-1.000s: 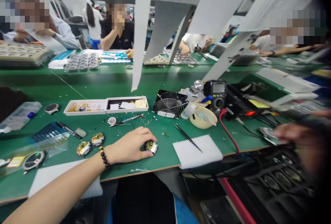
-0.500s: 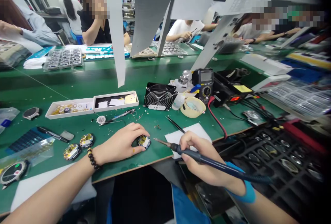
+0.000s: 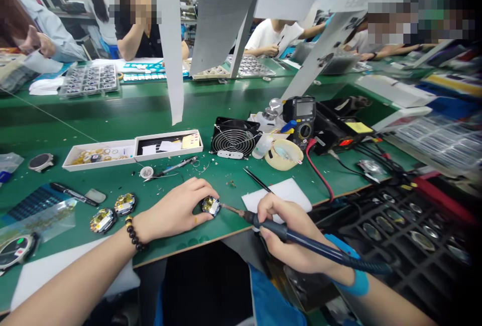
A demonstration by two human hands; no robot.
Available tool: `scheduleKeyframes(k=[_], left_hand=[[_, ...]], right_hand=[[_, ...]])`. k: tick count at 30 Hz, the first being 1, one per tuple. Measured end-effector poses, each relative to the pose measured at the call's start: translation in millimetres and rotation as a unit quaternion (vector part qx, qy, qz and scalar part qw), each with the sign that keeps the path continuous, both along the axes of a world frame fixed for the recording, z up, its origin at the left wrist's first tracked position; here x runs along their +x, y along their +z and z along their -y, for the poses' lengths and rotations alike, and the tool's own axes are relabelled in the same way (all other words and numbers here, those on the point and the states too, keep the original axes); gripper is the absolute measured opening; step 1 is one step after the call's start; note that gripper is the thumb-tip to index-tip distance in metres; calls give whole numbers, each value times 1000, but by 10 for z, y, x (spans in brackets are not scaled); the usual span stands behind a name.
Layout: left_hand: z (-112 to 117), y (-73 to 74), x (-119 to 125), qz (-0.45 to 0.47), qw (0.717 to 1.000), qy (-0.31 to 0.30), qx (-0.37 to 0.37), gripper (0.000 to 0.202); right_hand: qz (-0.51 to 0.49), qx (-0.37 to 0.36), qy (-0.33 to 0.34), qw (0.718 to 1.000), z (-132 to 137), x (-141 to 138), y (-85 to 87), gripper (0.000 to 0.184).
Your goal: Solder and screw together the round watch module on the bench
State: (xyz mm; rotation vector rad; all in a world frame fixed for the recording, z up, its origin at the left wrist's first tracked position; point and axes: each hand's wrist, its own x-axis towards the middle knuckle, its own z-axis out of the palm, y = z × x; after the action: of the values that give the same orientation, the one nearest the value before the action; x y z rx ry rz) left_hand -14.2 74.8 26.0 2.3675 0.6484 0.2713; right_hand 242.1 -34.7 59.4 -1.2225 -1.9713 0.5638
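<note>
My left hand point(image 3: 176, 210) rests on the green bench mat, its fingers curled around a small round watch module point(image 3: 210, 206) and holding it down. My right hand point(image 3: 288, 233) grips a blue-handled soldering iron point(image 3: 301, 240) like a pen. The iron's metal tip touches the right edge of the module. Two more round gold modules point(image 3: 113, 213) lie to the left of my wrist, which wears a dark bead bracelet.
A white foam pad point(image 3: 278, 193) with tweezers point(image 3: 257, 180) lies right of the module. Behind are a white parts tray point(image 3: 131, 147), a small fan point(image 3: 234, 137), a multimeter point(image 3: 303, 120), a solder station point(image 3: 339, 135). Black trays point(image 3: 395, 220) sit low right. Other people work across the bench.
My right hand came in from the right with the soldering iron and brought its tip up against the module. My left hand stayed on the module.
</note>
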Motion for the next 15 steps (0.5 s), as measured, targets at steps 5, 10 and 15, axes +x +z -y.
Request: scheduleKeyframes(k=[5, 10, 15], left_hand=[[-9, 0, 4, -2, 1000, 0, 2, 35], [-8, 2, -5, -2, 1000, -3, -2, 35], [3, 27, 7, -12, 1000, 4, -4, 34]], right_hand=[[11, 0, 5, 1000, -3, -3, 13, 19], [25, 4, -2, 1000, -13, -25, 42, 17], [33, -1, -2, 999, -2, 4, 3, 16]])
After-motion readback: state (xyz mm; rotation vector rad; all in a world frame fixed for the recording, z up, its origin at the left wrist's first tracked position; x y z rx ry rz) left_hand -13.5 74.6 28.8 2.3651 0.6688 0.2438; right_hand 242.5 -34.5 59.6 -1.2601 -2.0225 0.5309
